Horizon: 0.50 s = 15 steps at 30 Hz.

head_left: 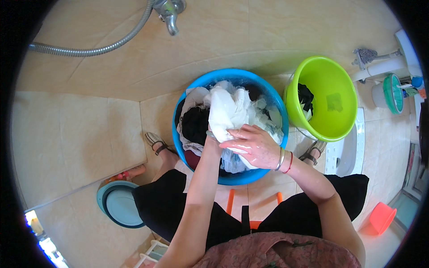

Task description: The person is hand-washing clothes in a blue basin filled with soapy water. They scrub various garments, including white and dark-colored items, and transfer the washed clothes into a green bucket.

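- White cloth (228, 111), wet and bunched, sits at the top of the pile in the blue basin (187, 91), rising above the rim at the middle.
- Right hand (252, 147) lies over the lower end of the cloth, wet and shiny, fingers curled and pressed down on the fabric, pointing toward the person's left.
- Left hand (212, 136) is mostly hidden behind the cloth and under the right hand; only the wrist end shows, with a thin bangle, so I cannot tell whether its fingers are closed or spread.
- Both hands meet on the same cloth, touching or nearly so.
- Right wrist carries a silver bangle (280, 159) and a red string (289, 163) just beside it.
- Basin stands on the tiled floor (71, 134) between the person's feet and also holds dark laundry (195, 125) at its left side and pale pieces around the edges.
- Green bucket (339, 76) stands just beside the basin on the right, with a dark garment (305, 96) inside against its left wall.
- Tap (170, 13) juts from the wall above the basin, and a metal hose (89, 50) runs off to the left.
- Teal lid (118, 205) lies on the floor at the lower left, near the person's left knee.
- Small orange tub (382, 216) sits at the lower right, well apart from the basin.
- Orange stool (252, 210) shows between the knees, below the basin.
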### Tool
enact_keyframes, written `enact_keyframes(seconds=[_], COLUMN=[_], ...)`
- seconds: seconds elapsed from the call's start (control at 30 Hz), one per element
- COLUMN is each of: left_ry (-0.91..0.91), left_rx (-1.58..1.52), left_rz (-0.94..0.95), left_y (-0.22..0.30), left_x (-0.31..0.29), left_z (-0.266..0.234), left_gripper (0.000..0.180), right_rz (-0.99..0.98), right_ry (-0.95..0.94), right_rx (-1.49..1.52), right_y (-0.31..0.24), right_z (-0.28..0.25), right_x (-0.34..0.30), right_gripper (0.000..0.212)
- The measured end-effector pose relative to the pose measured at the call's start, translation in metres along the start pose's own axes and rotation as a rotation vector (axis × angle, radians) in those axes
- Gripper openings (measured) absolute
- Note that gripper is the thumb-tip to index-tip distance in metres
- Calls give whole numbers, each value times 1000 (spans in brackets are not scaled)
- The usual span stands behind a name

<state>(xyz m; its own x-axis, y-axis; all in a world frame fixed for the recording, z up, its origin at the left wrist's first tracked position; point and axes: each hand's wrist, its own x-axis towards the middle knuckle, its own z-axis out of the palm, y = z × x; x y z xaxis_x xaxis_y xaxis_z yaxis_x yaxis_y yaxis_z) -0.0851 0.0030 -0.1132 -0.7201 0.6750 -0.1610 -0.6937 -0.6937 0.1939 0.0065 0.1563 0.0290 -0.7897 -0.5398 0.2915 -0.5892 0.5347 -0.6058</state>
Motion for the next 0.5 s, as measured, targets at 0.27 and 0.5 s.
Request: enact_keyframes(seconds=[0.27,0.5], left_ry=[113,163], left_rx=[-21,-4], left_rz=[117,144], left_y=[-32,-37], left_x=[-32,-23], left_z=[-2,-21], left_gripper=[49,41], right_rz=[172,170], right_ry=[393,538], right_rx=[-276,19], right_y=[-42,-2], right_z=[36,54], right_x=[18,26], right_gripper=[49,16])
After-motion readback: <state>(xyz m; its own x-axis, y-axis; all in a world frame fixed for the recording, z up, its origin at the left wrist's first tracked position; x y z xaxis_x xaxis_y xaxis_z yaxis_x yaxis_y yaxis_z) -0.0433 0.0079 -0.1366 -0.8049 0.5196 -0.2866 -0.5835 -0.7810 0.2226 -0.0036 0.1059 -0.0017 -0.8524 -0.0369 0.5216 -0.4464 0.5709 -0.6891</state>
